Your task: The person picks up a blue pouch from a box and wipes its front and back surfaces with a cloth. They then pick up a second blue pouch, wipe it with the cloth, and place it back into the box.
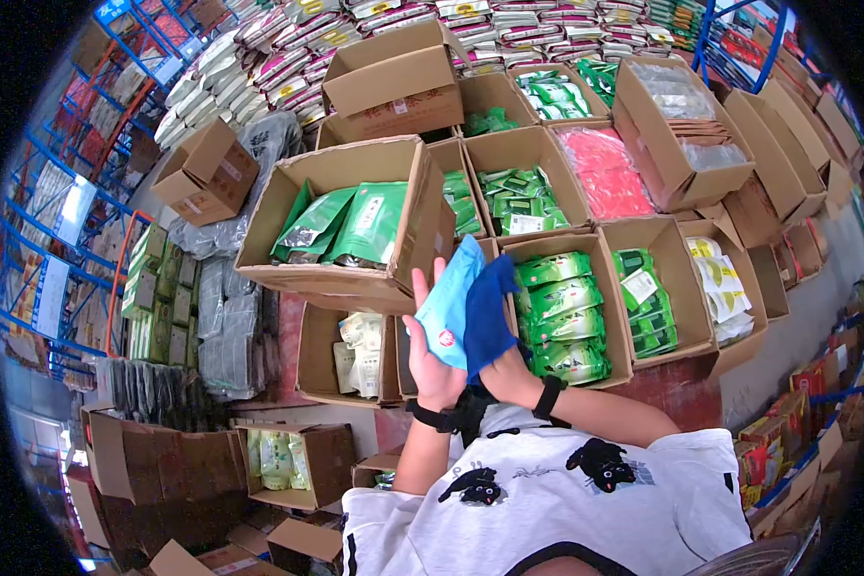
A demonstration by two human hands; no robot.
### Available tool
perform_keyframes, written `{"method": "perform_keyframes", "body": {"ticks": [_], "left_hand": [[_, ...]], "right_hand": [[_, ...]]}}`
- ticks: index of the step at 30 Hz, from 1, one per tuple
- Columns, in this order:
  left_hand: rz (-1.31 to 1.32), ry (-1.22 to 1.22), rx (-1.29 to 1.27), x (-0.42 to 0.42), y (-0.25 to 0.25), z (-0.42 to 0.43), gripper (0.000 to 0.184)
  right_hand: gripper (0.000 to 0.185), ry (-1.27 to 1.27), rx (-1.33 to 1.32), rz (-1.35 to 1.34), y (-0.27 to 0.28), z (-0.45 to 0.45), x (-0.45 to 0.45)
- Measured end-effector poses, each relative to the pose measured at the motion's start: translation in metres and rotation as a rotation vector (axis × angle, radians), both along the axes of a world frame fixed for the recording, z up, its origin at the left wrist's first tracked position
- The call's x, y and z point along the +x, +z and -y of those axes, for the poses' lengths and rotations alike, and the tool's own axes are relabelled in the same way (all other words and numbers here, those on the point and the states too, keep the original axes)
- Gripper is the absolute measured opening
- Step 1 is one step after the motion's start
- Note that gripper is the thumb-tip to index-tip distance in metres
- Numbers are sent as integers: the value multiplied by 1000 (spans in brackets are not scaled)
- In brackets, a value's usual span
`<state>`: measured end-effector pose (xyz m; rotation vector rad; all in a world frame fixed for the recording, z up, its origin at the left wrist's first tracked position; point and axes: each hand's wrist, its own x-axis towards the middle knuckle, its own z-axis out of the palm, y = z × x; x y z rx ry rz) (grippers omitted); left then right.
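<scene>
A light blue packet [444, 312] with a small red mark rests against the palm of my left hand [430, 370], whose fingers are spread behind it. My right hand [507, 372] is beside it, partly covered by a dark blue cloth-like piece [491, 312]; its fingers are hidden. The two blue pieces touch or overlap between my hands. Just beyond my left hand stands a raised carton [331, 278] holding large green pouches [367, 226]. To the right of my right hand, a carton holds green and white packs [562, 302].
More open cartons surround my hands, with green packets [523, 197], pink packets [605, 173] and yellow-white pouches [718, 283]. Stacked bags [509, 34] lie behind them. Blue shelving [58, 254] stands at the left. Below left are white-green pouches [276, 461] in a carton.
</scene>
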<state>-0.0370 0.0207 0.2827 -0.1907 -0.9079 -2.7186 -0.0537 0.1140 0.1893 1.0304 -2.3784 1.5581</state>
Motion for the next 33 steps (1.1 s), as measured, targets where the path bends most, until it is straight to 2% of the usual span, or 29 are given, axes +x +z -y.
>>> {"method": "perform_keyframes", "body": {"ticks": [2, 4, 5, 6, 8, 10, 12, 14, 15, 16, 18, 19, 20, 21, 22, 24, 25, 26, 27, 28, 30, 31, 32, 33], "left_hand": [[-11, 62, 3, -2, 3, 2, 63], [-15, 70, 26, -2, 5, 5, 59], [-12, 83, 46, -2, 7, 6, 58], [-9, 96, 66, 0, 10, 8, 57], [-4, 86, 111, 1, 16, 11, 53], [-64, 62, 116, 1, 23, 13, 51], [-104, 32, 129, 2, 23, 18, 49], [-287, -109, 282, 0, 24, 20, 46], [-287, -109, 279, 0, 24, 20, 46], [-247, -96, 217, 0, 24, 19, 48], [-205, -83, 155, 1, 19, 17, 50], [-156, -82, 158, 5, 5, 18, 55], [-106, -79, 161, 10, -12, 20, 61], [47, -5, -168, 17, -48, 26, 61], [201, 69, -498, 21, -51, 25, 60], [161, -340, -827, 41, -49, 25, 49], [163, -346, -833, 43, -48, 22, 49], [326, -325, -948, 43, -48, 15, 55], [487, -299, -1062, 41, -49, 8, 63], [485, -304, -1068, 40, -49, 1, 63], [251, -93, -339, 36, -50, -11, 57], [202, -148, -340, 34, -55, -4, 59], [198, -149, -340, 30, -49, -6, 59], [165, -118, -318, 25, -40, -10, 61]], "right_hand": [[56, 23, -19, 8, 8, -4, 6], [53, 98, 183, -189, 16, -11, 4], [53, 78, 187, -317, 26, -13, -3], [53, 75, 185, -314, 34, -12, -9], [56, 28, -129, -131, 44, -9, -18], [57, -25, -167, -35, 17, -5, -29], [51, 86, -289, 458, 5, -16, -49], [46, 112, -277, 537, -2, -29, -64], [38, 46, -301, 551, -7, -33, -57], [38, 48, -302, 550, -10, -30, -58], [29, -219, -621, 799, -17, -22, -60], [23, -228, -658, 811, 13, -24, -55], [23, -227, -657, 812, 15, -26, -59], [25, -253, -605, 839, 17, -28, -63], [27, -278, -555, 866, 17, -30, -68], [25, -345, -476, 830, 19, -30, -75], [22, -298, -550, 731, 39, -28, -72], [19, -252, -621, 629, 51, -27, -70], [20, -243, -484, 568, 51, -29, -70], [22, -218, -529, 425, 54, -20, -70], [27, -243, -277, -85, 62, -19, -59], [30, -286, -89, -249, 58, -19, -46], [36, -187, -113, -188, 72, -22, -41], [38, -152, -60, -238, 82, -23, -36]]}}
